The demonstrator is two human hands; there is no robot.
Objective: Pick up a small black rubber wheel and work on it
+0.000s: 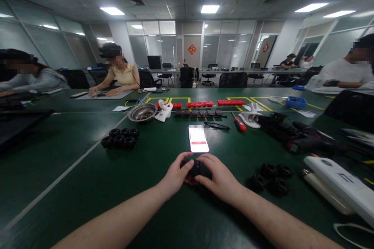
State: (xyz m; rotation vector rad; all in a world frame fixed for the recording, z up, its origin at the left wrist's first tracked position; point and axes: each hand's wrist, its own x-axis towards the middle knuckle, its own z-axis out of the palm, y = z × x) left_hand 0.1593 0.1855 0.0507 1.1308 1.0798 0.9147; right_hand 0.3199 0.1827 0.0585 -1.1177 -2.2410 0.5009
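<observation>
Both hands are closed around a black, rounded part [199, 168] that looks like a toy wheel, low over the green table. My left hand [179, 174] grips its left side, thumb across the top. From the right, my right hand [217, 174] wraps it with curled fingers; its underside is hidden. Just beyond the hands lies a phone [199, 140] with a lit screen. A cluster of black wheels [276, 179] sits to the right of my right hand. Farther left stands another group of black wheels [120, 139].
Behind the phone are glasses [217, 125], a red screwdriver [239, 122], a row of black parts [200, 113] and red trays [200, 104]. A metal bowl [142, 113] is at the back left. A white box [340, 183] lies right. Several people sit around.
</observation>
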